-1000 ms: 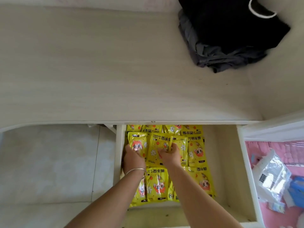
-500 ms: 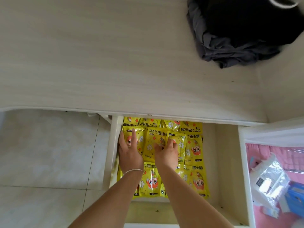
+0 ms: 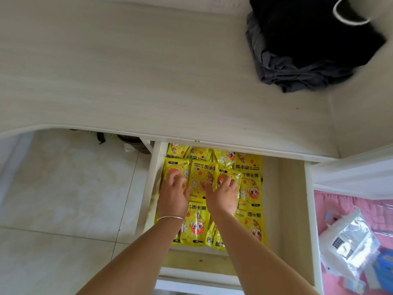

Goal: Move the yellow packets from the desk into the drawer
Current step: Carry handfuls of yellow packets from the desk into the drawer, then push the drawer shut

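Both hands sit a little further back in the open pale wooden drawer (image 3: 289, 209) than a second ago, and the left fingers, which lay flat and straight half a second ago, are now bent at the knuckles.

Left of the drawer lies the pale tiled floor (image 3: 63, 199).

Inside the drawer, toward its left side, the glossy yellow packets printed with an orange cartoon face (image 3: 248, 188) lie in overlapping rows, filling the left and middle part of it; the right part of the drawer's floor is bare.

At the left edge of the packets, the left hand (image 3: 173, 194), with a thin silver bangle (image 3: 170, 218) at the wrist, rests on them with its fingers (image 3: 175, 177) curled down and slightly apart, tips pressing on a packet; whether they pinch it I cannot tell.

Just beside it, the right hand (image 3: 223, 194) lies on the packets with its fingers (image 3: 228, 180) spread and bent, tips on the foil.

Beyond the drawer stretches the light wood-grain surface (image 3: 127, 71), and at its far right lies a heap of black and grey folded cloth (image 3: 302, 50).

Right of the drawer, a clear plastic bag (image 3: 350, 241) lies on pink bedding (image 3: 340, 205).
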